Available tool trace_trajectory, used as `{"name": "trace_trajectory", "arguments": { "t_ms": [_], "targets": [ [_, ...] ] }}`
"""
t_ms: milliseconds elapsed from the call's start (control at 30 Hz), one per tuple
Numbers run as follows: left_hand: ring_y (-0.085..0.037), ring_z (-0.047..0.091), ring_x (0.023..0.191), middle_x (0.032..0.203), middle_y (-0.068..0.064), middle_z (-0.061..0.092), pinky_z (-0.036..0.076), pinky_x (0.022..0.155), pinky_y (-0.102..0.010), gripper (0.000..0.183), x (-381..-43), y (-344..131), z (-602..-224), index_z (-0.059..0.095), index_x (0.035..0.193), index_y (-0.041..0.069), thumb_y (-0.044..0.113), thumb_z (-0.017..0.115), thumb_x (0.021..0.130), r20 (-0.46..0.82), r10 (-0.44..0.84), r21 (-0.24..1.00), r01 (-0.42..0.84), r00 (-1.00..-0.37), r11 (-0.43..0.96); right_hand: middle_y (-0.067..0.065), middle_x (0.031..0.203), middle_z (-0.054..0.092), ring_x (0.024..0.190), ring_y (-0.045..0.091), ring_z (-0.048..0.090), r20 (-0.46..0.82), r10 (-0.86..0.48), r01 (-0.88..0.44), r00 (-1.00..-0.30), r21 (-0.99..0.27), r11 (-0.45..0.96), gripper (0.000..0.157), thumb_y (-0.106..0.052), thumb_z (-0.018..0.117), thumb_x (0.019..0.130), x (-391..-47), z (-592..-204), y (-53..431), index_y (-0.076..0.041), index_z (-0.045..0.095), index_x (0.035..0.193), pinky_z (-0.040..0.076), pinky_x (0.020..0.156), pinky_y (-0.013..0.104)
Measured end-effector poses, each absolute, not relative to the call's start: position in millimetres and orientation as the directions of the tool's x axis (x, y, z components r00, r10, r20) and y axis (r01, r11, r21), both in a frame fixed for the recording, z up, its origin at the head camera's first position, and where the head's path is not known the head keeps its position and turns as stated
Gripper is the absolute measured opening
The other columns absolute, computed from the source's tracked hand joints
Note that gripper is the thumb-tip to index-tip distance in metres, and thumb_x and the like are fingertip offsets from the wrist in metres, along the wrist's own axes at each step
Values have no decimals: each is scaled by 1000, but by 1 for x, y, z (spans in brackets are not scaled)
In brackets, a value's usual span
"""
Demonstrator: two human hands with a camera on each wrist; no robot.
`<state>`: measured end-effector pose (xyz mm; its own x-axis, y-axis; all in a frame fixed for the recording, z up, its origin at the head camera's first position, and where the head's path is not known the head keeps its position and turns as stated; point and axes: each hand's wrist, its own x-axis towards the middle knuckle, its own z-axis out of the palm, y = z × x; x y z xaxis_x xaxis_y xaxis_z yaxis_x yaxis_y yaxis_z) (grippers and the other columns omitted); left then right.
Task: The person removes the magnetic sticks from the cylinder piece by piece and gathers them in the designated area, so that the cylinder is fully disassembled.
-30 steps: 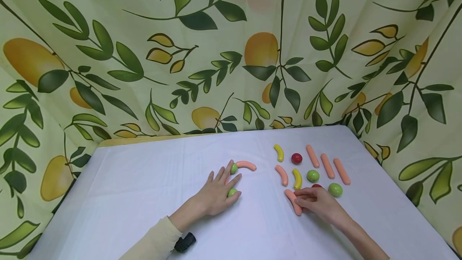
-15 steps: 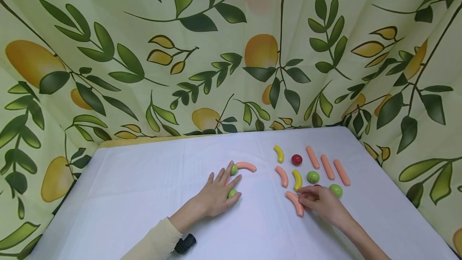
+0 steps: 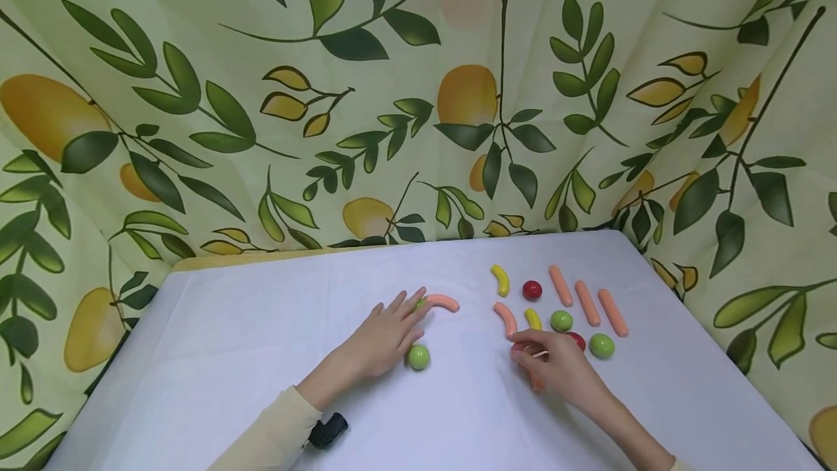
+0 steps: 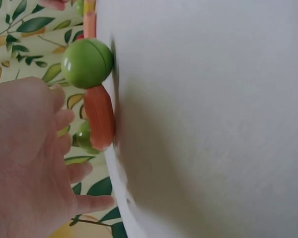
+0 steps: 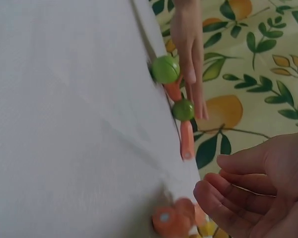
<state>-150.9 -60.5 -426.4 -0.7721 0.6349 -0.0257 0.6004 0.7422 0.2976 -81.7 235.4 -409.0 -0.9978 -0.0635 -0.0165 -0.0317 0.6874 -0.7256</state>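
Note:
My left hand [image 3: 375,344] is spread with straight fingers above the left group of toy pieces. A green ball [image 3: 418,357] sits by its thumb, and a pink toy sausage [image 3: 445,302] shows past the fingertips. In the left wrist view, another sausage [image 4: 100,116] lies between the near ball and a farther green ball [image 4: 83,135], with the palm apart from them. My right hand [image 3: 559,365] hovers over a curved sausage [image 3: 536,384], mostly covering it in the head view. Its fingers are loosely bent, with a gap to the thumb and nothing between them.
Around the right hand lie yellow toy bananas [image 3: 500,280], red balls [image 3: 532,290], green balls [image 3: 601,345] and several sausages [image 3: 587,303] on the white-covered table [image 3: 248,340]. A black device [image 3: 328,431] sits at the left wrist. A patterned curtain [image 3: 366,129] hangs behind.
My left hand has lifted and shifted slightly up-left, uncovering the near green ball. The right hand has moved left over the curved sausage. The head view has shifted slightly.

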Motion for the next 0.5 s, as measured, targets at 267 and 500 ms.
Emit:
{"name": "trace_trajectory", "arguments": {
  "t_ms": [267, 500],
  "targets": [
    [-35, 23, 146, 164, -2, 11, 29, 109, -63, 51, -163, -60, -431, 29, 155, 22, 26, 41, 106, -6, 620, 269, 596, -784, 756, -4, 90, 70, 78, 8, 63, 63, -218, -197, -974, -716, 670, 23, -4, 76, 83, -98, -418, 195, -5, 73, 106, 54, 70, 18],
    [-38, 25, 144, 162, 0, 22, 28, 109, -64, 49, -170, -67, -430, 33, 154, 22, 27, 41, 106, 14, 631, 301, 605, -776, 737, 4, 104, 71, 85, 13, 66, 128, -371, -341, -920, -726, 596, 31, -3, 76, 82, -103, -425, 166, -3, 69, 112, 56, 73, 22]
  ]
}}
